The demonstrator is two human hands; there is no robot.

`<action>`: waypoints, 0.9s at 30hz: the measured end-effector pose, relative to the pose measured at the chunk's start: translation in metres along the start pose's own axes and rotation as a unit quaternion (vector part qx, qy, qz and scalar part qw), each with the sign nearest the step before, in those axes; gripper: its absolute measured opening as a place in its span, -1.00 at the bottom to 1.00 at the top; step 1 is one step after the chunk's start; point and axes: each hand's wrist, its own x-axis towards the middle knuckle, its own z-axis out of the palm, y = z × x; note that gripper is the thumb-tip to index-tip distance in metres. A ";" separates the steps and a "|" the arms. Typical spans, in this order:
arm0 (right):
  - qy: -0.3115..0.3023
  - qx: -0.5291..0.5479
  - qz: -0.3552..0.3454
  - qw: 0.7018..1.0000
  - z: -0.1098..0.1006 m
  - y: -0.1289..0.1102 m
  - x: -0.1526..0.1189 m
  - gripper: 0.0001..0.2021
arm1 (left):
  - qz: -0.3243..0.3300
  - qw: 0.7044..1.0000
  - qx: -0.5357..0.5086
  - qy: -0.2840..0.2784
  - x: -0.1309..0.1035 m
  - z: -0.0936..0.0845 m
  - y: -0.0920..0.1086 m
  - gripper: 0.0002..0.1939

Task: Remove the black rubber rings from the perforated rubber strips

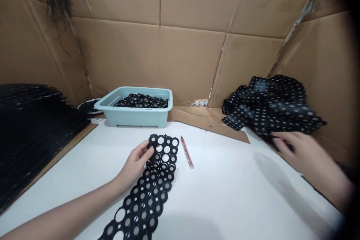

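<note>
My left hand (137, 163) pinches the left edge of a strip of black lace trim (153, 183) between thumb and fingers. Rings and round holes pattern the trim, whose far end is lifted a little and folded over; the rest runs down past the bottom edge of the view. Just right of that end, a reddish pencil-like stick (186, 153) lies on the white table. Off to the right, my right hand (298, 152) is blurred, with its fingers closed near a heap of black dotted lace (270, 107). Something dark shows at its fingertips, too smeared to name.
A light blue plastic basin (135, 114) holding black lace pieces stands at the back. On the left is a large pile of shiny black material (33, 135). Cardboard walls (191, 63) enclose the table (219, 195), and a flat cardboard strip (213, 123) lies along the back.
</note>
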 end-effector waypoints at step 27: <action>-0.208 0.438 -0.012 0.874 0.142 -0.192 -0.017 -0.78 | -0.033 0.989 0.096 -0.105 0.009 -0.003 -0.015 -0.75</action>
